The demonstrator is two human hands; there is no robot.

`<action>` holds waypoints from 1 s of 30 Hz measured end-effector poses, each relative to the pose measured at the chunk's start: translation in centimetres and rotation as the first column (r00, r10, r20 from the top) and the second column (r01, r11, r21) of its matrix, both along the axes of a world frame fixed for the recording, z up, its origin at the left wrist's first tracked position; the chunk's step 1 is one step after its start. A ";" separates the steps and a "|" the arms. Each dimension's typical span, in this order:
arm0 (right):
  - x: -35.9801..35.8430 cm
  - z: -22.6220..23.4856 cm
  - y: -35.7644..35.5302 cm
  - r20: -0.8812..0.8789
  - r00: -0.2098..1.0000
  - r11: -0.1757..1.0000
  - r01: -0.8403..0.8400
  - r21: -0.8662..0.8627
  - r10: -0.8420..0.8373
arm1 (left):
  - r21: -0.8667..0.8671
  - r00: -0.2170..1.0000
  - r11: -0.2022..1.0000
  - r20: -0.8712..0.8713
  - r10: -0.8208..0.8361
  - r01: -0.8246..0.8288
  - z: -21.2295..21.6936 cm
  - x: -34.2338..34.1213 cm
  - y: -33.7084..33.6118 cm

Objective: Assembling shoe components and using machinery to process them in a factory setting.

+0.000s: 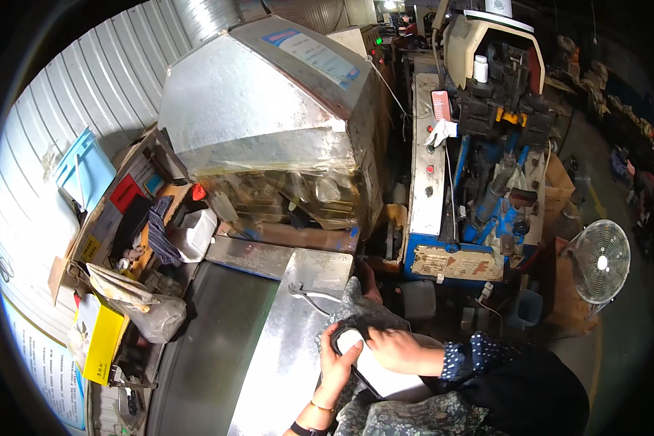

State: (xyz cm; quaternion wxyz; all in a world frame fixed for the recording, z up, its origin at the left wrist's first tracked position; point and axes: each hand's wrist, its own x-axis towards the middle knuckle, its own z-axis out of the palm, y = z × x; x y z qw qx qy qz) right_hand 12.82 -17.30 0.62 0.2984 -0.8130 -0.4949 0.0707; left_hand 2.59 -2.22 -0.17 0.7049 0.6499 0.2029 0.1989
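Note:
A long shoe-shaped piece with a white face and a dark rim (pixel 389 378) lies tilted over my lap. My left hand (pixel 333 365) is closed around its left end, with the thumb pressed on the white face. From the right, my right hand (pixel 401 352) reaches across with its fingers curled at the piece's dark far edge; the fingertips are partly hidden. Patterned grey cloth (pixel 421 418) covers my lap under the piece. Beside my left hand stretches a shiny metal tabletop (pixel 269 370), where a metal hook-like bar (pixel 309 296) sticks out.
A dark conveyor belt (pixel 211 341) runs left of the metal top, leading to a large metal hood (pixel 261 94). Cluttered shelving (pixel 134 232) lines the left wall. A blue-and-white machine (pixel 458 254) stands at the right, with a round fan (pixel 600 261) beyond.

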 end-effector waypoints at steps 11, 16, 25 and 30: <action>0.2 -2.1 -5.3 -0.354 0.924 0.985 -0.167 -0.039 0.143 | 0.069 0.987 0.989 -0.102 -0.123 0.131 1.0 0.4 -0.3; -1.5 -0.6 -2.5 -0.972 0.227 0.987 0.130 0.100 0.068 | -0.615 0.952 0.781 0.289 0.098 0.107 4.3 -0.2 -0.8; -5.0 -3.8 0.9 -0.831 0.550 0.957 0.190 0.220 0.082 | 0.216 0.971 0.965 -0.218 -0.100 0.148 6.5 -3.0 0.9; -5.2 -4.7 -0.3 -0.826 0.510 0.887 0.230 0.400 0.240 | 0.348 0.964 0.935 -0.266 0.026 0.071 1.1 -7.3 -3.6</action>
